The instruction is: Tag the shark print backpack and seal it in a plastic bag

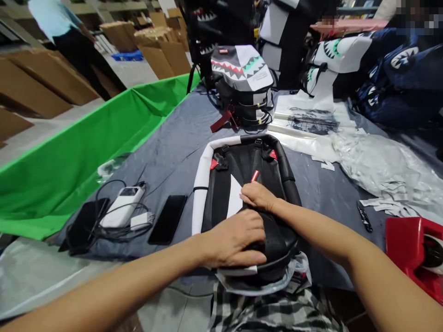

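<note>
A black and white backpack (204, 184) lies on the dark table cover, its strap side up and its lower end at the table's front edge. My left hand (238, 237) rests on the lower part of its back panel, fingers curled over black material. Just beyond it, my right hand (258, 196) is closed on the black strap near the middle, beside a small red and white tag (255, 175). Clear plastic (270, 288) is bunched around the backpack's lower end.
Another backpack (242, 69) stands behind. Left lie a phone (168, 219), a white power bank (121, 207) and cables. Plastic bags (384, 161), a black pen-like item (364, 216) and a red dispenser (408, 249) are right. A person (76, 41) stands beyond the green sheet (93, 143).
</note>
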Demonstrator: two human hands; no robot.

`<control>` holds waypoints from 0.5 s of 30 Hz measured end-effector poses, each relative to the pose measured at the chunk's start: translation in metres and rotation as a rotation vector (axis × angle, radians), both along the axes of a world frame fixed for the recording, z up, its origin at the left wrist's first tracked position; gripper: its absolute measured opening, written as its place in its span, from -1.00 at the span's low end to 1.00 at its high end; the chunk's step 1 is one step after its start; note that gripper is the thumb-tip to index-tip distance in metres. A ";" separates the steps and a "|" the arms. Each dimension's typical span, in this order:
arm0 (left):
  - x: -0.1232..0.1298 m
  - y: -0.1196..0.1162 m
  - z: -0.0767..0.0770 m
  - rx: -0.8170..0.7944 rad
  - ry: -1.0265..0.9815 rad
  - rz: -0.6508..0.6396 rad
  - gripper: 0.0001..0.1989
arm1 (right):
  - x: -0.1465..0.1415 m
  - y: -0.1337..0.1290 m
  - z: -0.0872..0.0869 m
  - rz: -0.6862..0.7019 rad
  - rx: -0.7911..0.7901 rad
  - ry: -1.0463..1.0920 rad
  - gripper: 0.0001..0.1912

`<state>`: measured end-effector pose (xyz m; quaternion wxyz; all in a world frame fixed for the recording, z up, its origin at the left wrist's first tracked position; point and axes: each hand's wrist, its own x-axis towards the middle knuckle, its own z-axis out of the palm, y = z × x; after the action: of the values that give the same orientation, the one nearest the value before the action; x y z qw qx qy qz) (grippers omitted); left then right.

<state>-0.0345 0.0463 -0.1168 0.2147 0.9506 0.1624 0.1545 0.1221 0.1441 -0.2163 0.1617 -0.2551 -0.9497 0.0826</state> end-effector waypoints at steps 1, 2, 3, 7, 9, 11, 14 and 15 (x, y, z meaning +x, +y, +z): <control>0.003 -0.008 -0.006 0.039 0.086 -0.030 -0.57 | -0.001 0.000 -0.001 -0.013 0.006 -0.001 -0.66; 0.007 -0.012 -0.016 0.088 0.154 -0.034 -0.60 | -0.002 0.000 -0.001 -0.033 0.015 0.000 -0.65; 0.010 -0.011 -0.029 0.131 0.203 -0.043 -0.64 | -0.003 0.001 -0.001 -0.063 0.024 0.004 -0.66; 0.015 0.004 -0.079 0.214 0.267 -0.060 -0.71 | -0.002 0.004 0.003 -0.246 -0.033 0.067 -0.69; 0.015 0.005 -0.091 0.232 0.256 0.042 -0.71 | 0.002 0.004 0.013 -0.355 -0.104 0.124 -0.68; 0.016 0.002 -0.093 0.250 0.232 0.185 -0.72 | 0.009 -0.003 0.030 -0.417 -0.123 0.166 -0.66; 0.019 0.001 -0.087 0.219 0.184 0.429 -0.62 | 0.015 -0.026 0.056 -0.164 0.042 0.116 -0.68; 0.020 0.004 -0.084 0.187 0.169 0.485 -0.59 | 0.016 -0.037 0.062 0.015 0.107 0.057 -0.70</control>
<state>-0.0148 0.0498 -0.2010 0.0686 0.9092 0.3876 0.1357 0.1380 0.1066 -0.1544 0.2015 -0.2364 -0.9497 0.0403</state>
